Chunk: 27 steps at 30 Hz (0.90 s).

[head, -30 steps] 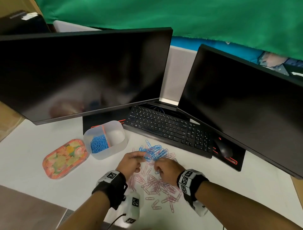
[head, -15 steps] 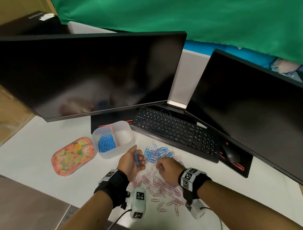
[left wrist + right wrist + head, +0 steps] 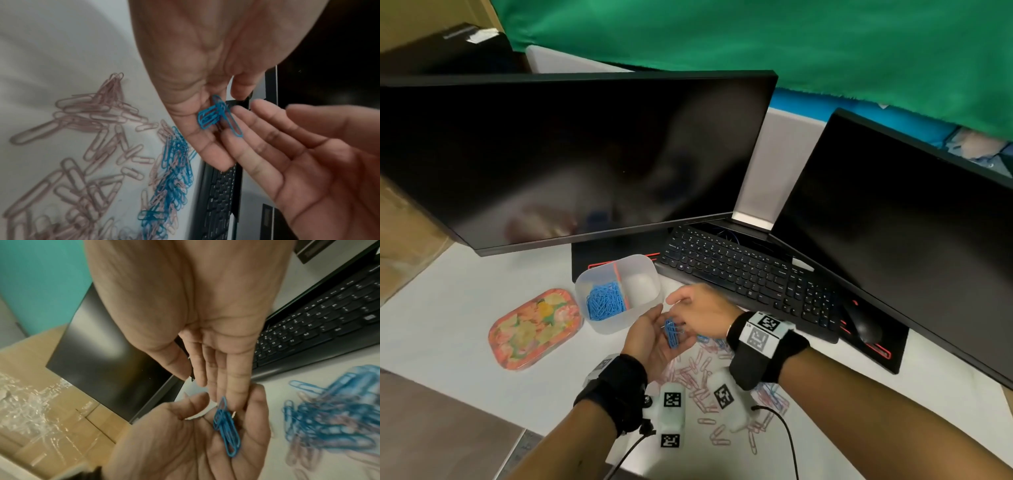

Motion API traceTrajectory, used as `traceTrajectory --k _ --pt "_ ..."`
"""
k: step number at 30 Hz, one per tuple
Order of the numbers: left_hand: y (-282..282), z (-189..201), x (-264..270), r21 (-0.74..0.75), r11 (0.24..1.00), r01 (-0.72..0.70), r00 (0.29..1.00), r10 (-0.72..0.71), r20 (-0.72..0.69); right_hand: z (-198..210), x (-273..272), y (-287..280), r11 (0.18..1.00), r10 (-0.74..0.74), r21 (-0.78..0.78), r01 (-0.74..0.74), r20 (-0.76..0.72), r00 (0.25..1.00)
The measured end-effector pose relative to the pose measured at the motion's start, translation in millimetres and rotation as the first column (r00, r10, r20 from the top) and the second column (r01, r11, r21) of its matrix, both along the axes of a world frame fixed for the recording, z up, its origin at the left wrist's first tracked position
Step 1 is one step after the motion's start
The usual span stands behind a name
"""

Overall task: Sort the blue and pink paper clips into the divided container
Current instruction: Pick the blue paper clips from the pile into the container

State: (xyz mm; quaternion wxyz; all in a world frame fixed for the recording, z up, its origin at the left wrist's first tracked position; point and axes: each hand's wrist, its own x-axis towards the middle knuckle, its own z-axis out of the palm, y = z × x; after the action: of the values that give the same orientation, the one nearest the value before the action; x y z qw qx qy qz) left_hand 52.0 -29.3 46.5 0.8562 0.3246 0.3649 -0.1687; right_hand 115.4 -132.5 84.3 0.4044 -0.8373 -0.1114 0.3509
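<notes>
My left hand (image 3: 650,339) is palm up and loosely cupped just right of the divided container (image 3: 599,329). A few blue clips (image 3: 671,334) lie in the palm, also seen in the wrist views (image 3: 218,116) (image 3: 226,426). My right hand (image 3: 698,310) reaches over it with straight fingers (image 3: 236,386) whose tips touch those clips. The container's left compartment holds blue clips (image 3: 604,303); its right compartment (image 3: 640,286) shows none. Pink clips (image 3: 695,375) lie scattered below my hands. The mixed blue pile (image 3: 174,178) sits by the keyboard, mostly hidden in the head view.
A black keyboard (image 3: 739,270) lies right behind my hands, with a mouse (image 3: 863,325) at its right end. Two dark monitors (image 3: 571,154) (image 3: 914,222) stand behind. A floral lid (image 3: 534,329) lies left of the container. White table shows at the left.
My left hand lifted off the pile, turned palm up with blue clips in it and moved toward the container. My right hand left the pile and came over the left palm.
</notes>
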Motion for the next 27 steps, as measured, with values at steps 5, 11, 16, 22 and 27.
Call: traceTrajectory --k 5,11,16,22,27 --pt "24.4 15.2 1.6 -0.027 0.994 -0.106 0.994 0.106 0.031 18.7 11.7 -16.8 0.951 -0.2 0.222 0.214 -0.085 0.976" --pt "78.6 32.8 12.0 0.05 0.933 -0.357 0.934 0.355 0.052 8.9 19.8 -61.9 0.939 -0.288 0.183 0.291 -0.044 0.957" --pt "93.4 39.9 21.4 0.251 0.886 -0.39 0.912 0.408 -0.025 -16.5 12.5 -88.6 0.925 -0.362 0.098 0.368 -0.069 0.93" --pt "73.8 38.2 25.8 0.632 0.739 -0.233 0.961 0.273 0.035 -38.6 4.1 -105.2 0.949 -0.301 -0.076 0.307 0.08 0.95" --pt "36.4 31.9 19.9 0.965 0.223 -0.138 0.915 -0.345 0.211 -51.7 -3.8 -113.4 0.949 -0.132 -0.254 0.185 0.211 0.968"
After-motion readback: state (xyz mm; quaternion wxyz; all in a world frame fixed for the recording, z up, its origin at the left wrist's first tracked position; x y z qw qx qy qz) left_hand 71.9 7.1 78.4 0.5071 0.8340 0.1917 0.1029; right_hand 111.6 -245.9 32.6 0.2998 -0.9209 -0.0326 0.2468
